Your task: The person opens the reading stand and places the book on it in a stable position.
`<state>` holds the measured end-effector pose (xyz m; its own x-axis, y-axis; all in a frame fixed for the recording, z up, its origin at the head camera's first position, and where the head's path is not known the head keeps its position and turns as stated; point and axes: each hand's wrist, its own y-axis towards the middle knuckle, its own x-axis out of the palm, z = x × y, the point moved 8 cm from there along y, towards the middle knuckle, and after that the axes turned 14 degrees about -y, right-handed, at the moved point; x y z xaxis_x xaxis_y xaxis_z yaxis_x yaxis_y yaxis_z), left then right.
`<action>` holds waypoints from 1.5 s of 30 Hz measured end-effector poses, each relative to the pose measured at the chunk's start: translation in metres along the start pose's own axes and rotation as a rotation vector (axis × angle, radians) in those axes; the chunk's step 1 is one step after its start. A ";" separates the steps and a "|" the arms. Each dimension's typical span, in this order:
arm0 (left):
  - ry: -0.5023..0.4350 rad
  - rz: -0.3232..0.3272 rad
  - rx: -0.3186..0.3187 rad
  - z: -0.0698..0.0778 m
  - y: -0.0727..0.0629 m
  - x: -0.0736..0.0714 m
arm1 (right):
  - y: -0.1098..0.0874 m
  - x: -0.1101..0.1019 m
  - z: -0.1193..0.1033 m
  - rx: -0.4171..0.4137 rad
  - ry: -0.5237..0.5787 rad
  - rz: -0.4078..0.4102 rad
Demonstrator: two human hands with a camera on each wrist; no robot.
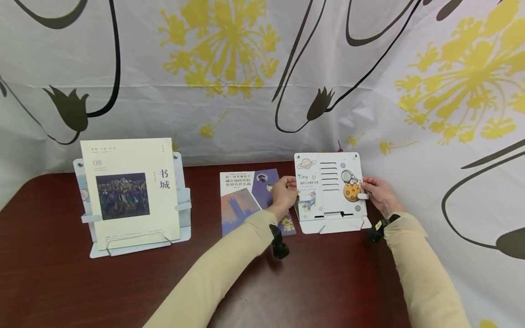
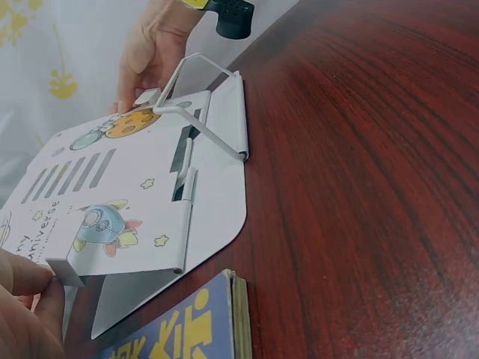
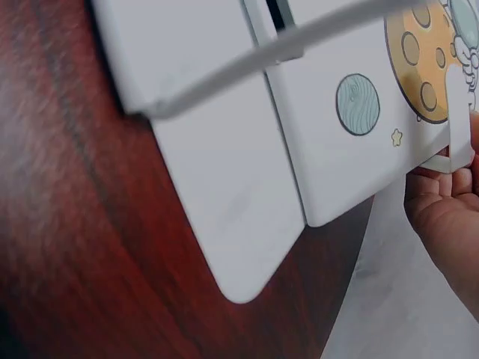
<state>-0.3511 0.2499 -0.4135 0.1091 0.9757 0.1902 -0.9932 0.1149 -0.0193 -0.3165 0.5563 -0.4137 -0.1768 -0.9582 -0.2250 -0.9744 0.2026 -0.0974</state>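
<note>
A white book stand (image 1: 329, 200) printed with "Tiny universe", a planet and an astronaut is propped up on the table, its wire rest at the front. My left hand (image 1: 283, 196) grips its left edge beside the side clip; in the left wrist view, thumb and finger (image 2: 51, 303) pinch at that white clip (image 2: 66, 271). On the opposite edge, my right hand (image 1: 380, 195) holds the stand near the right clip (image 1: 362, 196). The right wrist view has its fingers (image 3: 441, 183) curled behind that clip, partly hidden by the panel.
Just left of the stand lies a purple and white book (image 1: 239, 209), partly covered by my left arm. Farther left, a second stand (image 1: 184, 218) bears a cream book (image 1: 160, 159). A patterned cloth (image 1: 246, 114) hangs behind the dark red table (image 1: 320, 278) and along its right side.
</note>
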 end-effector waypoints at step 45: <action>0.209 -0.128 0.479 0.107 0.008 0.033 | -0.094 -0.003 -0.009 -0.160 0.160 0.178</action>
<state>-0.3597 0.2626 -0.3025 0.1877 0.9815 -0.0389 -0.8734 0.1849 0.4505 -0.2257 0.5388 -0.3952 -0.3544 -0.9326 -0.0679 -0.9333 0.3483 0.0868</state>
